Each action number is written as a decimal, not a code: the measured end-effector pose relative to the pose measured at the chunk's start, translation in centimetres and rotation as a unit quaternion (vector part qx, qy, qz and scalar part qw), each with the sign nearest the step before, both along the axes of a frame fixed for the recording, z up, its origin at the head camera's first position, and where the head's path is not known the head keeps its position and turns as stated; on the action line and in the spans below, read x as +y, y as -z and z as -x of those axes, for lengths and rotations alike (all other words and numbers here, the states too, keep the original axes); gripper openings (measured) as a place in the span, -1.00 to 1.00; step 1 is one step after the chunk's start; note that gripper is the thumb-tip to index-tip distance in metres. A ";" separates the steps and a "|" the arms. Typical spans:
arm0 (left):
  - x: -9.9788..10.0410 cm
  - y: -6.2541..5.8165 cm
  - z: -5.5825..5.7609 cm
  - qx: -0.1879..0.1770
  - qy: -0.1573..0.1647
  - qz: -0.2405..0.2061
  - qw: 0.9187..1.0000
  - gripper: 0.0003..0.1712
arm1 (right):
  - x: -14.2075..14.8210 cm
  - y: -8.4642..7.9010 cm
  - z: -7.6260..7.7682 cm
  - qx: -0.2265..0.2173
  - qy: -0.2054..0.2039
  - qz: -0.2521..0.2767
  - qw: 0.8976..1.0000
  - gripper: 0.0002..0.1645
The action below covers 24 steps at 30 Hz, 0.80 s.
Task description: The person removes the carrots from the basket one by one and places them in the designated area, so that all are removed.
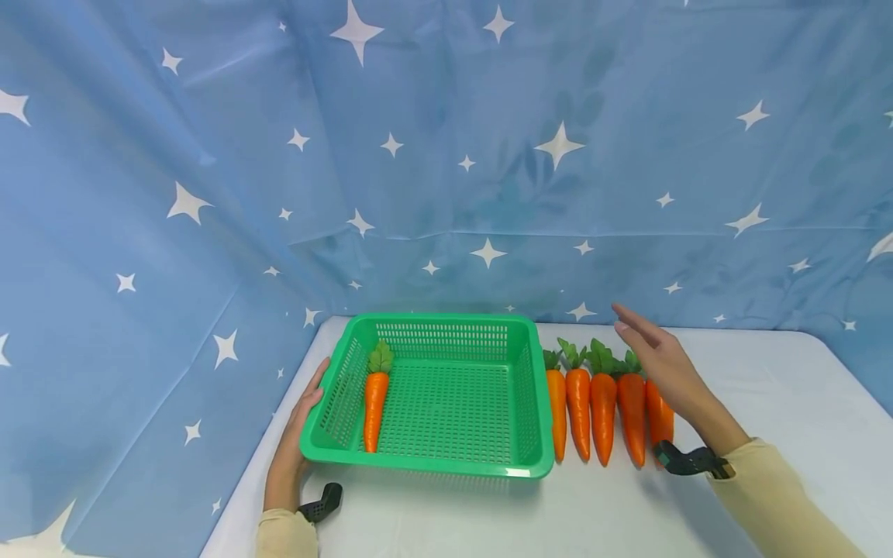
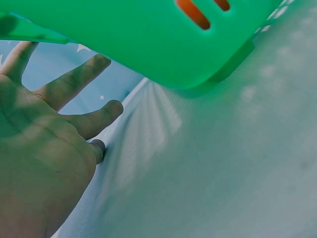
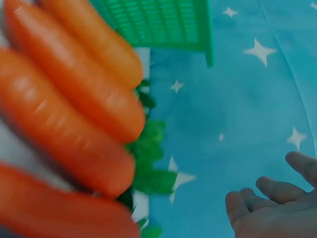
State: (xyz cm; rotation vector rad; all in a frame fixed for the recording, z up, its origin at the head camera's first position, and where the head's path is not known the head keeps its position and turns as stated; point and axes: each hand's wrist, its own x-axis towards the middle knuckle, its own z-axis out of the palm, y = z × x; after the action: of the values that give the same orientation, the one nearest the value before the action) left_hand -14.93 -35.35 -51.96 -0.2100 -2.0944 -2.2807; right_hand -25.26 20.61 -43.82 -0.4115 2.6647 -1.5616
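Observation:
A green plastic basket (image 1: 425,463) stands on the white table, with one orange carrot (image 1: 375,407) lying inside near its left wall, leafy top toward the back. My left hand (image 1: 296,426) is at the basket's left side. In the left wrist view its fingers (image 2: 81,79) are spread and mostly straight beside the rim; whether they touch it I cannot tell. Several carrots (image 1: 603,418) lie side by side right of the basket, leaves toward the back. Over the rightmost carrot (image 1: 659,411) hovers my right hand (image 1: 663,368), fingers extended, holding nothing. It partly hides that carrot.
A blue curtain (image 1: 453,194) with white stars hangs behind the white table (image 1: 418,519) and along its left side. The basket's right wall is close to the nearest carrot of the row. A black wrist camera (image 1: 687,461) is strapped to the right wrist.

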 end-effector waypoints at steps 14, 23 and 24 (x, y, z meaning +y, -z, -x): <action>-0.1 -0.4 0.3 0.000 0.029 0.020 0.999 -0.20 | -5.2 -2.8 1.2 0.005 -0.095 0.076 0.992 -0.23; -0.2 -0.3 0.4 0.005 0.026 0.020 0.999 -0.20 | -8.1 -3.5 1.8 -0.001 -0.111 0.105 0.988 -0.24; -0.2 -0.3 0.4 0.006 0.024 0.020 0.999 -0.20 | -8.3 -3.5 1.8 -0.001 -0.113 0.107 0.988 -0.24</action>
State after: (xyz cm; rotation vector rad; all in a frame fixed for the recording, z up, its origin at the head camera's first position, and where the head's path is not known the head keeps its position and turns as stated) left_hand -15.31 -35.51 -51.63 -0.2791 -2.1544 -2.2577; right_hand -27.07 12.27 -40.33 -0.6929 2.3542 -1.7758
